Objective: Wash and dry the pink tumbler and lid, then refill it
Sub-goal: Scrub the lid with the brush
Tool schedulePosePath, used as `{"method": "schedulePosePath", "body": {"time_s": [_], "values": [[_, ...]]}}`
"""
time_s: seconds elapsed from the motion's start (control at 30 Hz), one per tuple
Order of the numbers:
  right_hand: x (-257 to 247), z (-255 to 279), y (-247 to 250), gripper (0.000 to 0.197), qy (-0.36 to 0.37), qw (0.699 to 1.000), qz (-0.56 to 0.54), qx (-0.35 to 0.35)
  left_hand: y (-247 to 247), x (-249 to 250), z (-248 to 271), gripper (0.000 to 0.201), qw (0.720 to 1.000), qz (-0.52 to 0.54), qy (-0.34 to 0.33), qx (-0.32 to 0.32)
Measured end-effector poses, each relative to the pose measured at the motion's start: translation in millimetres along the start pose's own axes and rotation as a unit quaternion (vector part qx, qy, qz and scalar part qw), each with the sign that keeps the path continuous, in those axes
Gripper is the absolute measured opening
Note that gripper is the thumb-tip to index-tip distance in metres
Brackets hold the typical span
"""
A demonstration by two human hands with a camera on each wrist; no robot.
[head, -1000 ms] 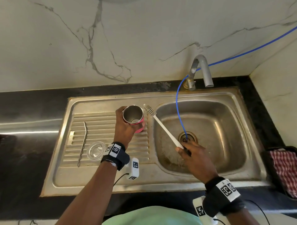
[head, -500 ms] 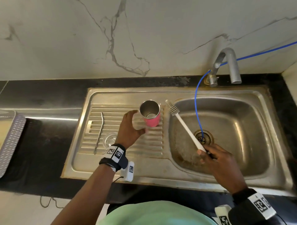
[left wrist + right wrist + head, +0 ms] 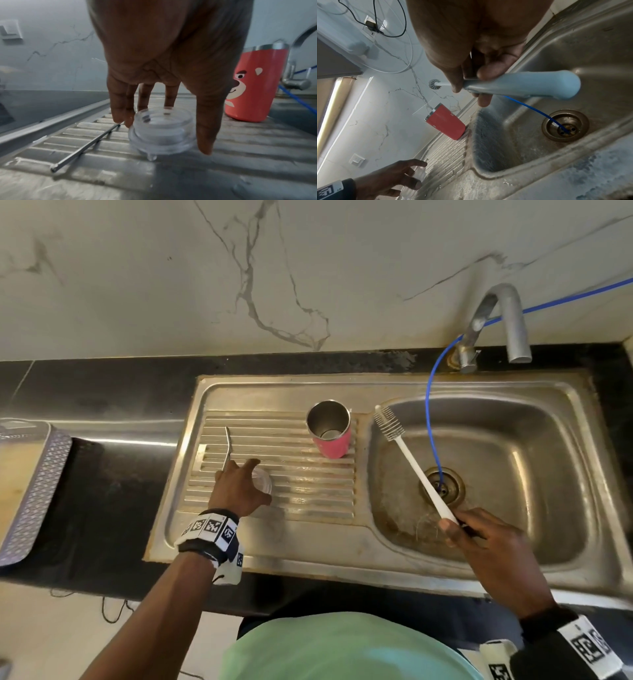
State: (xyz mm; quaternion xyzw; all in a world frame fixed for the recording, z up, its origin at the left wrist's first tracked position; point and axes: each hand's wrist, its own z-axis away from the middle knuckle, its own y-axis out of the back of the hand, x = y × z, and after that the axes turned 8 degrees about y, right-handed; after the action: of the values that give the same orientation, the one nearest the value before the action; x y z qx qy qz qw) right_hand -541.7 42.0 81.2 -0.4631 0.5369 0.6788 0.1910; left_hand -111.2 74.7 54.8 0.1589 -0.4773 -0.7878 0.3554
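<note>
**Left hand over the clear lid, tumbler standing on the drainboard**

A black stone counter (image 3: 102,474) carries a stainless steel sink (image 3: 342,556) with a ribbed drainboard on its left and a deep basin on its right. A curved metal tap (image 3: 503,320) rises at the far right edge, and a thin blue hose (image 3: 430,412) runs from behind it down into the drain.

The pink steel-lined tumbler (image 3: 330,436) stands upright and open at the far right of the drainboard, just beside the basin. A white long-handled bottle brush (image 3: 411,463) slants over the basin, its bristled head pointing far-left; the right hand (image 3: 493,556) is curled round its near end.

The left hand (image 3: 239,491) hangs over the clear round plastic lid (image 3: 163,129) on the near-left drainboard, fingers spread and straight around it; whether they touch it cannot be told. A bent metal straw (image 3: 227,450) lies just left of the lid.
</note>
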Motion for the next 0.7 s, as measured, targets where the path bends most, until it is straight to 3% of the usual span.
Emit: {"method": "schedulePosePath", "body": {"time_s": [0.1, 0.17, 0.3, 0.37, 0.47, 0.57, 0.7], "values": [[-5.2, 4.7, 8.2, 0.015, 0.015, 1.000, -0.008, 0.000, 17.1, 15.8, 14.1, 0.081, 0.994, 0.109, 0.000, 0.002], [-7.7, 9.9, 15.3, 0.017, 0.029, 1.000, 0.008, -0.003, 32.4, 31.5, 30.3, 0.072, 0.965, 0.262, 0.007, -0.015], [-32.3, 17.4, 30.4, 0.016, 0.012, 1.000, 0.008, 0.000, 53.3, 66.0, 67.6, 0.052, 0.829, 0.542, 0.043, -0.129], [-46.4, 21.5, 35.6, 0.017, 0.015, 1.000, 0.004, 0.000, 58.9, 81.4, 82.0, 0.043, 0.774, 0.614, 0.030, -0.153], [-61.9, 25.4, 43.2, 0.023, 0.036, 0.999, 0.031, 0.000, 67.1, 103.6, 94.8, 0.039, 0.714, 0.669, -0.011, -0.206], [-71.7, 25.1, 51.9, 0.031, 0.070, 0.992, 0.106, 0.004, 71.9, 120.2, 100.7, 0.050, 0.680, 0.694, -0.030, -0.234], [-78.2, 11.4, 61.2, 0.038, 0.085, 0.972, 0.219, 0.003, 70.9, 133.0, 106.5, 0.062, 0.684, 0.682, -0.054, -0.252]]}}
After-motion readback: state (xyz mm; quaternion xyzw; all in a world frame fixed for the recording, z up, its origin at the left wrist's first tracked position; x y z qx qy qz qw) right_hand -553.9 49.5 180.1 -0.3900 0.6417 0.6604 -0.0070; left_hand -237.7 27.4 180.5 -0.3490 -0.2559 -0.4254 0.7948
